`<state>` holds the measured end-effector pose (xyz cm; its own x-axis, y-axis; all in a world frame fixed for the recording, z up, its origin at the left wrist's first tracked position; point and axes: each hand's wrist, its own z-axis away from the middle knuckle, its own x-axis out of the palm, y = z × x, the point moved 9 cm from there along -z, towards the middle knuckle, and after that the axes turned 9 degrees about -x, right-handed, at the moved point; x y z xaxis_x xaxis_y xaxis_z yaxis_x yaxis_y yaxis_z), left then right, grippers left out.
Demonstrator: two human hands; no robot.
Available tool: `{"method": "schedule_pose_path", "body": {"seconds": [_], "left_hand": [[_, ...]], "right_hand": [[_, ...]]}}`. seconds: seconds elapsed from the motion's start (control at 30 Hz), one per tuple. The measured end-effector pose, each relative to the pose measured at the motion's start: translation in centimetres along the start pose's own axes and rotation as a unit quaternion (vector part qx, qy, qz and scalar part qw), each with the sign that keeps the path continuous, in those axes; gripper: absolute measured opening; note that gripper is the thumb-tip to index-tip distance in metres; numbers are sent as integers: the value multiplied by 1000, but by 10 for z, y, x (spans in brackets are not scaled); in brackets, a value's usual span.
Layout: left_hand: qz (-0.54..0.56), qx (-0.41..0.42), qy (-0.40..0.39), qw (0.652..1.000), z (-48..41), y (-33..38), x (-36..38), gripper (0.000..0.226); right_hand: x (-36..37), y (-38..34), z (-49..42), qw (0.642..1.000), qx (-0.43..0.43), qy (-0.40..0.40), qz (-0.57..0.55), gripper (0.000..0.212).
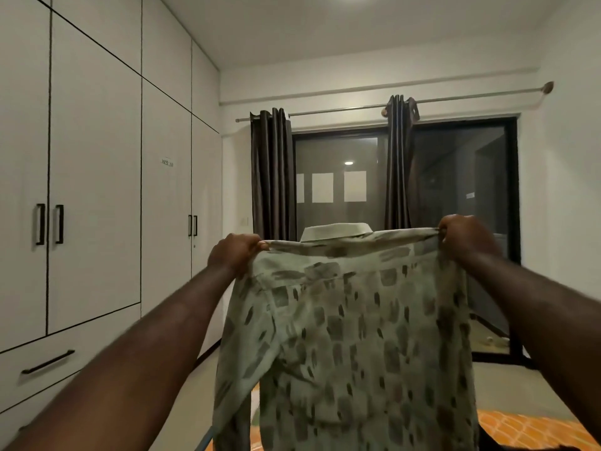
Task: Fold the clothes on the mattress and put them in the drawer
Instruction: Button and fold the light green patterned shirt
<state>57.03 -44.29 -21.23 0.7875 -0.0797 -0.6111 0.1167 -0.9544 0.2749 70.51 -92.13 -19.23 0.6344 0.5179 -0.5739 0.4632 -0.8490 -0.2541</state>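
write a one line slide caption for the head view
Left hand and right hand grip a patterned shirt by its shoulders, spread out before a dark window beside a white wardrobe.

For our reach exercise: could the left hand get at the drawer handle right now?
Probably not yet: the left hand grips the raised shirt; otherwise nothing visibly blocks the drawer handle, low left.

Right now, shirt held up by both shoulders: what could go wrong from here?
1. The left hand and right hand pinch only the shoulder edges of the shirt; if either grip slips, that side likely drops and twists.
2. The shirt hangs free; laid down carelessly, it may bunch.
3. The drawer is shut while both hands are busy.
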Motion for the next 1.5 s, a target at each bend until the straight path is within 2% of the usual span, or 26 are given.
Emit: {"method": "schedule_pose_path", "body": {"seconds": [0.13,0.23,0.33,0.43,0.47,0.57,0.63,0.7,0.73,0.8,0.9,0.97,1.03,1.1,1.17,1.23,1.27,1.3,1.33,1.4,1.5], "left_hand": [[59,-108,14,992,-9,-11,7,31],[109,-196,47,973,-5,-14,11,37],[210,-268,44,939,0,-23,29,40],[326,-313,32,892,7,-37,56,37],[326,-315,32,891,10,-36,59,35],[274,-261,50,924,12,-25,54,27],[227,-202,38,952,12,-14,48,36],[222,-176,-44,958,10,-10,58,47],[251,-176,-109,945,10,-10,69,49],[334,-190,-248,889,18,-3,87,48],[365,-180,-420,811,36,11,104,35],[355,-143,-488,784,43,20,106,23],[343,-112,-513,779,46,26,103,22],[340,-110,-502,788,44,24,103,27],[314,-117,-436,835,35,18,103,26],[213,-103,-286,928,17,6,94,25],[144,-92,-197,965,10,1,85,28],[96,-93,-122,983,5,-3,76,31],[85,-112,-74,987,3,-12,73,33],[111,-156,-22,981,0,-29,70,29],[139,-211,8,967,0,-48,73,21]], "right_hand": [[-2,-20,-2,999,13,15,-26,18],[4,-27,-3,997,33,7,-65,21],[12,-30,0,995,41,-31,-88,13],[17,-29,4,995,50,-34,-84,16],[16,-26,5,995,55,-28,-77,15],[13,-15,10,996,76,-2,-47,14],[12,-7,12,996,84,2,-7,10],[13,0,16,995,102,-10,19,3],[15,5,16,993,114,-17,27,3],[19,15,17,989,138,-28,44,5],[27,25,18,986,150,-31,72,10],[35,31,17,986,148,-31,72,11],[44,36,17,987,146,-33,62,10],[56,46,16,985,163,-38,33,12],[67,55,19,978,199,-62,-5,22],[75,55,29,959,254,-85,-90,29],[83,55,35,939,287,-99,-164,29],[92,52,40,907,318,-114,-251,24],[98,46,45,873,338,-131,-325,17],[105,35,51,833,349,-175,-393,5],[105,18,55,814,334,-203,-429,6]]}}
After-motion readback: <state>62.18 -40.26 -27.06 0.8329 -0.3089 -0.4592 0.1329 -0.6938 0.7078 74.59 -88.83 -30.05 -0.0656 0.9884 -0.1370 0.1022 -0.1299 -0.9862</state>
